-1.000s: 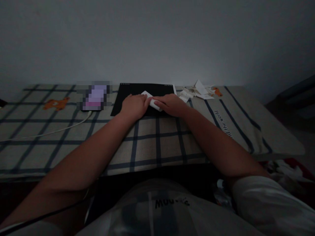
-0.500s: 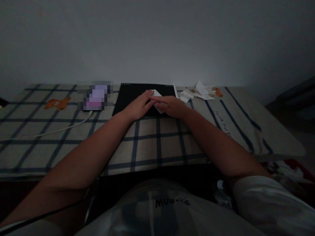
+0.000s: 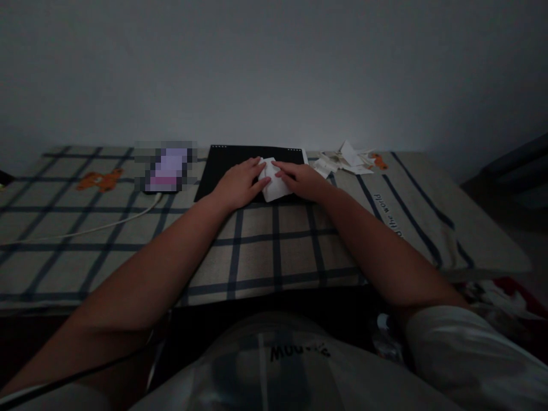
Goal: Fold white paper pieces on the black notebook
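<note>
Head view: a creased white paper (image 3: 276, 185) was held on top of a black sheet (image 3: 226, 162), which was laid on a cloth-covered bench (image 3: 257, 251). Taking that paper as the middle of the clock, it was pinned from 9 by the left hand (image 3: 238, 182), fingers and thumb set along its edge, and from 3 by the right hand (image 3: 305, 181), finger and thumb on top. So yeah, the grip was closed on the paper on both sides; how tightly couldn't be told. A phone (image 3: 166, 168), screen pixelated, was parked over at 9, with a white cable (image 3: 136, 216) plugged into its 6 o'clock end. Some paper scraps (image 3: 351, 155) were piled up between 2 and 3, near the right hand.
</note>
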Demonstrator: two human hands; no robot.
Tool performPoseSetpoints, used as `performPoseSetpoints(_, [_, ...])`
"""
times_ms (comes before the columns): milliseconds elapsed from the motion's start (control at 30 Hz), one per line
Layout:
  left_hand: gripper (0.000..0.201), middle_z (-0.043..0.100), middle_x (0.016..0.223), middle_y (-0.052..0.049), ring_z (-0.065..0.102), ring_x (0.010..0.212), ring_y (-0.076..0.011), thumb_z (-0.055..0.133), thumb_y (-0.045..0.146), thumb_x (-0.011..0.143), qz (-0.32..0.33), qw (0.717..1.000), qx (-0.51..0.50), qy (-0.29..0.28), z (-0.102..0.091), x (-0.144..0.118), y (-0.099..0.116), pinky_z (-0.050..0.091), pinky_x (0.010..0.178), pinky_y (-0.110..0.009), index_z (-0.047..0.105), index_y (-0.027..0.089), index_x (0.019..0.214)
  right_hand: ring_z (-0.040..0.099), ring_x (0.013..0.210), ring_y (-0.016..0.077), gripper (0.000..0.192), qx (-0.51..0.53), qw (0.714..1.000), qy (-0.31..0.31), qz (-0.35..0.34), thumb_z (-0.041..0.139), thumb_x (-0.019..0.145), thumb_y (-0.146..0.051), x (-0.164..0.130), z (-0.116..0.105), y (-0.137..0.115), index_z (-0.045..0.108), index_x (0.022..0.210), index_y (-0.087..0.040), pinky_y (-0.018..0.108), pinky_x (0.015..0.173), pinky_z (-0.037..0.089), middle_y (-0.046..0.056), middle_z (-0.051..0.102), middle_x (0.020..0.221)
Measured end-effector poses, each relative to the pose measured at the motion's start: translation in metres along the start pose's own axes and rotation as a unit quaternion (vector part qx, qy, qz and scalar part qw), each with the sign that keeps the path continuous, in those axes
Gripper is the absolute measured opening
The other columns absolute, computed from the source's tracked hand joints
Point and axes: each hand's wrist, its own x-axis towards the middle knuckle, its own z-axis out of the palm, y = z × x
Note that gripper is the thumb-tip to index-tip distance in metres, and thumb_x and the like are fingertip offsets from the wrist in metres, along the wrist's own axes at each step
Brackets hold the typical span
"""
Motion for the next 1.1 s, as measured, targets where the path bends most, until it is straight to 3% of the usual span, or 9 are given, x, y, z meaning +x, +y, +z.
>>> performPoseSetpoints(233, [0.067,0.05,0.181,-0.02,0.048,0.169,-0.0374,0.04,0.048,0.116,-0.013,1.0,0.028,0.0,-0.011,-0.004,0.003,0.039,0.139,-0.057,0.059,0.012,0.169,0.078,0.131,0.0285,0.056,-0.014,0.999,-0.012,-0.04,0.051,0.11,-0.023,-0.002,-0.002,-0.013,0.07,0.162,-0.018,0.047,0.117,0.057,0.013,0.08,0.151])
performPoseSetpoints(367, [0.064,0.057,0.178,-0.016,0.05,0.168,-0.0331,0.034,0.042,0.117,0.008,0.999,0.03,-0.026,-0.008,-0.001,-0.001,0.038,0.14,-0.053,0.063,0.013,0.166,0.073,0.139,0.0299,0.054,-0.015,0.998,-0.006,-0.062,0.054,0.108,-0.024,0.0,0.003,-0.002,0.071,0.16,-0.019,0.051,0.123,0.054,0.014,0.079,0.153])
performPoseSetpoints(500, [0.066,0.053,0.18,-0.017,0.047,0.17,-0.0319,0.032,0.04,0.117,0.012,0.999,0.037,-0.031,-0.004,-0.001,0.0,0.035,0.142,-0.052,0.056,0.009,0.17,0.062,0.156,0.0321,0.057,-0.04,0.998,-0.028,-0.048,0.064,0.106,-0.027,0.002,0.01,0.012,0.069,0.161,-0.014,0.054,0.135,0.044,0.019,0.068,0.166])
performPoseSetpoints(633, [0.069,0.051,0.181,-0.021,0.042,0.172,-0.0362,0.032,0.041,0.116,0.009,0.998,0.052,-0.02,-0.003,-0.002,0.006,0.036,0.141,-0.057,0.053,0.005,0.171,0.058,0.161,0.033,0.051,-0.07,0.995,-0.067,-0.025,0.061,0.111,-0.03,0.003,0.013,0.016,0.073,0.158,-0.014,0.057,0.137,0.043,0.019,0.061,0.173])
performPoseSetpoints(800, [0.063,0.066,0.164,-0.025,0.054,0.157,-0.0436,0.04,0.041,0.112,0.012,0.998,0.057,0.019,-0.008,-0.004,0.013,0.047,0.131,-0.065,0.071,0.007,0.155,0.059,0.16,0.0336,0.048,-0.077,0.994,-0.071,-0.029,0.06,0.112,-0.031,0.003,0.011,0.014,0.074,0.156,-0.015,0.058,0.136,0.044,0.019,0.061,0.173])
performPoseSetpoints(900, [0.064,0.072,0.153,-0.025,0.063,0.148,-0.0413,0.034,0.041,0.113,0.009,0.999,0.037,0.018,-0.012,-0.003,0.011,0.051,0.128,-0.061,0.078,0.006,0.144,0.06,0.159,0.0328,0.049,-0.078,0.994,-0.073,-0.028,0.059,0.113,-0.032,0.003,0.01,0.013,0.074,0.156,-0.016,0.057,0.136,0.044,0.018,0.062,0.173])
performPoseSetpoints(1100, [0.068,0.077,0.154,-0.017,0.068,0.147,-0.0326,0.029,0.044,0.113,0.037,0.999,0.004,-0.019,-0.013,0.002,-0.006,0.049,0.134,-0.049,0.077,0.01,0.147,0.059,0.159,0.0326,0.048,-0.072,0.994,-0.078,-0.026,0.059,0.113,-0.032,0.002,0.008,0.012,0.074,0.156,-0.017,0.057,0.136,0.044,0.018,0.061,0.174])
